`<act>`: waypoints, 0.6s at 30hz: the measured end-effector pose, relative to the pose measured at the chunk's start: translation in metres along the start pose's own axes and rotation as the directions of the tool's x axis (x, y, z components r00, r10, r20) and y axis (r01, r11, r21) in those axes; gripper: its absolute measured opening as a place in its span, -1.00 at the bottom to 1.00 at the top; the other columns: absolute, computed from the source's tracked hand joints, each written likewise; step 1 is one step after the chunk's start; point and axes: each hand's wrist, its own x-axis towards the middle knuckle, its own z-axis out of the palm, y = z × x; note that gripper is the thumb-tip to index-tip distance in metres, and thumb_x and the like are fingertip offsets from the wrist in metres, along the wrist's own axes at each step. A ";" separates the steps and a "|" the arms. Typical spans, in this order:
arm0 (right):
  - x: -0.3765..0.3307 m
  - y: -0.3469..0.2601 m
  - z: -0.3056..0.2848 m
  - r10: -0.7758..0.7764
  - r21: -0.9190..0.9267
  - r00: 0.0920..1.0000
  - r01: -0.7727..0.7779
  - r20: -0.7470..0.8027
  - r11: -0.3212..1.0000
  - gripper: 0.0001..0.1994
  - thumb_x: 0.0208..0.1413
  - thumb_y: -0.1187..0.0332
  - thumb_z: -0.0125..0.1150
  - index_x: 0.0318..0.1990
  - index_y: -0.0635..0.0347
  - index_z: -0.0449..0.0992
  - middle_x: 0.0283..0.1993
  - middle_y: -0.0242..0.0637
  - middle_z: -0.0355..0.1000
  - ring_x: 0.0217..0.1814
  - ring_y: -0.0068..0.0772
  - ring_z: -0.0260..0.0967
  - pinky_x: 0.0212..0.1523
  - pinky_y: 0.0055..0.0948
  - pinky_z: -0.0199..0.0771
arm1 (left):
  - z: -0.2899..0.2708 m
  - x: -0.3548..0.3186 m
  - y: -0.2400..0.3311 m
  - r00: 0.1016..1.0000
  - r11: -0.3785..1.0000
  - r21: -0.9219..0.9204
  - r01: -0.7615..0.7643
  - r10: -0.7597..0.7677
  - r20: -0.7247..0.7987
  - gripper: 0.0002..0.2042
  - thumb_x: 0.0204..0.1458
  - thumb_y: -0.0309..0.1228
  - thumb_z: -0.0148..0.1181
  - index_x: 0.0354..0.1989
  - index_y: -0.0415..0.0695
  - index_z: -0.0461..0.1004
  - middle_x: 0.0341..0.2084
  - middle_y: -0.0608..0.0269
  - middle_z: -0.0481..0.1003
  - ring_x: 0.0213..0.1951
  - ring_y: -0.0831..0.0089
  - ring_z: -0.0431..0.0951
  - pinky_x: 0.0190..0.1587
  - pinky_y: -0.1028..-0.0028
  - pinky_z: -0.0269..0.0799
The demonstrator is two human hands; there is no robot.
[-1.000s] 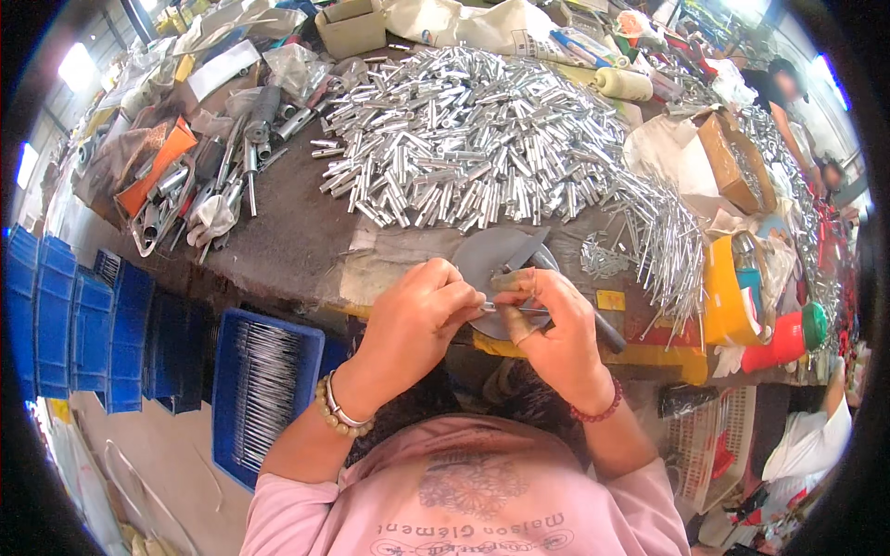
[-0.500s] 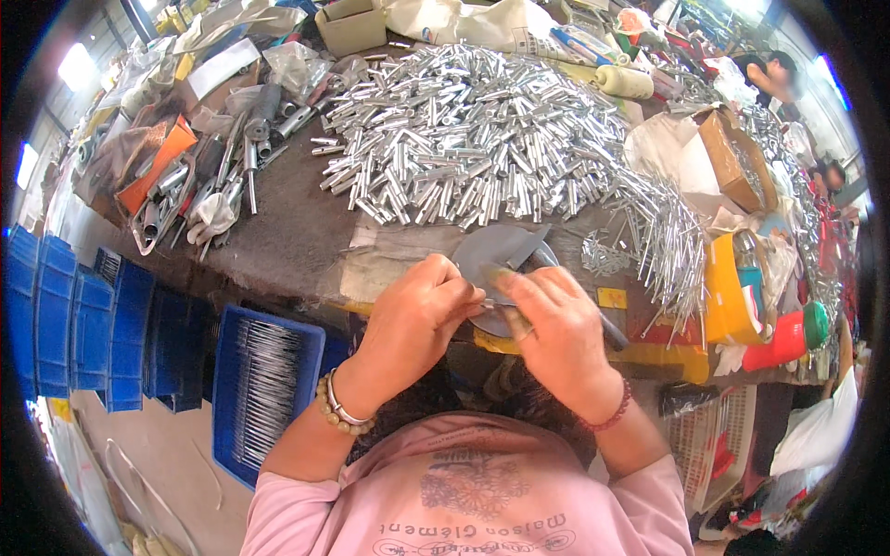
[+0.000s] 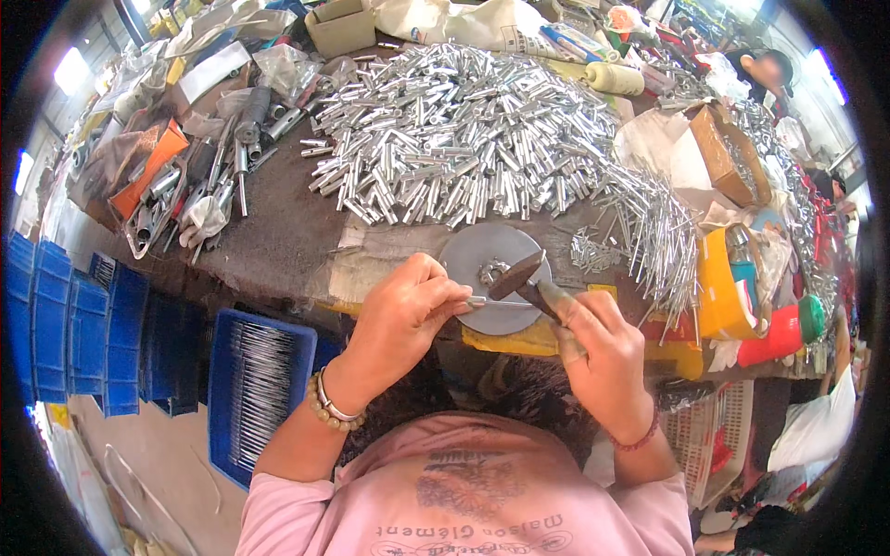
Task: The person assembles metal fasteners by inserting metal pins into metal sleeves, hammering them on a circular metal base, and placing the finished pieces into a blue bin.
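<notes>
My right hand (image 3: 601, 357) is closed round the handle of a small hammer (image 3: 516, 276), its dark head tilted above a round grey metal plate (image 3: 473, 252). My left hand (image 3: 408, 310) pinches one end of a slim metal rod (image 3: 501, 303). The rod lies across the near part of the plate, just below the hammer head. A small ring-shaped metal piece (image 3: 489, 271) shows at the plate's middle, partly covered by the hammer head. Beyond the plate spreads a large heap of short silver tubes (image 3: 454, 139).
Thin rods (image 3: 663, 241) lie right of the heap, beside a cut-open yellow container (image 3: 728, 287). A blue crate of rods (image 3: 262, 389) stands low left, near stacked blue bins (image 3: 88, 324). Tools (image 3: 185, 190) clutter the bench's left. A person (image 3: 768, 74) is at the far right.
My right hand has moved right and back from the left hand, and the hammer, blurred before, now shows clearly over the plate. The rod has come into view.
</notes>
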 end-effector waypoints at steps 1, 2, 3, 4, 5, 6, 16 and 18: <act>-0.001 -0.003 0.000 -0.058 -0.004 0.998 0.058 -0.033 0.998 -0.49 0.05 0.66 0.38 0.21 0.15 0.66 -0.16 -0.17 0.53 -0.24 -0.06 0.59 -0.27 -0.21 0.62 | 0.000 0.000 0.000 1.000 1.000 0.001 0.000 0.000 0.001 -0.80 0.08 -0.56 0.50 -0.12 -0.16 0.71 -0.29 0.18 0.51 -0.27 0.26 0.57 -0.21 0.36 0.49; 0.000 -0.008 0.000 -0.057 0.051 0.991 0.064 -0.121 0.997 -0.50 0.04 0.67 0.39 0.18 0.10 0.69 -0.16 -0.20 0.55 -0.25 -0.12 0.59 -0.29 -0.24 0.61 | -0.001 0.000 0.000 1.000 1.000 0.005 0.000 0.000 0.001 -0.79 0.07 -0.56 0.51 -0.12 -0.15 0.71 -0.29 0.18 0.51 -0.27 0.26 0.57 -0.21 0.36 0.49; -0.003 -0.008 0.001 -0.058 0.051 0.991 0.064 -0.120 0.997 -0.50 0.04 0.67 0.39 0.18 0.10 0.69 -0.16 -0.20 0.55 -0.25 -0.12 0.59 -0.29 -0.24 0.61 | -0.001 -0.001 0.000 1.000 1.000 0.008 0.000 0.000 0.001 -0.78 0.06 -0.57 0.51 -0.11 -0.15 0.71 -0.29 0.19 0.51 -0.27 0.27 0.57 -0.21 0.37 0.49; -0.007 -0.007 0.004 -0.102 0.010 0.985 0.104 -0.140 0.995 -0.49 0.03 0.65 0.38 0.18 0.08 0.70 -0.17 -0.24 0.54 -0.26 -0.16 0.59 -0.29 -0.24 0.61 | -0.001 -0.001 0.000 1.000 1.000 0.008 0.000 0.000 0.001 -0.78 0.06 -0.57 0.51 -0.11 -0.15 0.71 -0.29 0.19 0.51 -0.27 0.27 0.57 -0.21 0.37 0.49; -0.009 -0.007 0.005 -0.146 -0.032 0.976 0.143 -0.160 0.989 -0.49 0.03 0.64 0.38 0.19 0.05 0.70 -0.18 -0.27 0.52 -0.26 -0.20 0.59 -0.28 -0.24 0.61 | 0.000 0.000 0.001 1.000 1.000 0.020 -0.013 0.013 -0.003 -0.78 0.05 -0.57 0.51 -0.11 -0.14 0.71 -0.29 0.19 0.51 -0.27 0.27 0.57 -0.21 0.37 0.50; -0.006 -0.013 0.003 -0.105 -0.128 0.990 0.117 0.099 0.985 -0.48 0.02 0.61 0.34 0.18 -0.01 0.71 -0.19 -0.32 0.48 -0.29 -0.23 0.57 -0.29 -0.25 0.61 | -0.001 0.001 0.000 1.000 0.999 0.033 -0.029 0.029 -0.007 -0.78 0.05 -0.57 0.52 -0.12 -0.14 0.71 -0.29 0.19 0.51 -0.26 0.27 0.57 -0.21 0.37 0.50; 0.015 0.009 0.011 0.041 -0.065 0.996 -0.037 0.075 0.997 -0.57 0.02 0.56 0.44 0.10 0.08 0.71 -0.13 -0.28 0.53 -0.14 -0.16 0.57 -0.16 -0.21 0.61 | -0.004 0.001 -0.001 0.999 1.000 0.000 0.006 -0.006 0.036 -0.80 0.06 -0.55 0.51 -0.12 -0.15 0.72 -0.28 0.20 0.50 -0.24 0.28 0.57 -0.17 0.38 0.50; 0.019 0.011 0.013 -0.036 -0.188 0.999 0.042 0.036 0.981 -0.56 0.00 0.54 0.46 0.10 0.08 0.71 -0.13 -0.27 0.54 -0.11 -0.14 0.57 -0.12 -0.20 0.60 | -0.004 -0.001 -0.001 0.999 1.000 -0.020 0.007 -0.006 0.032 -0.79 0.06 -0.55 0.51 -0.11 -0.16 0.73 -0.27 0.21 0.50 -0.23 0.29 0.57 -0.17 0.39 0.50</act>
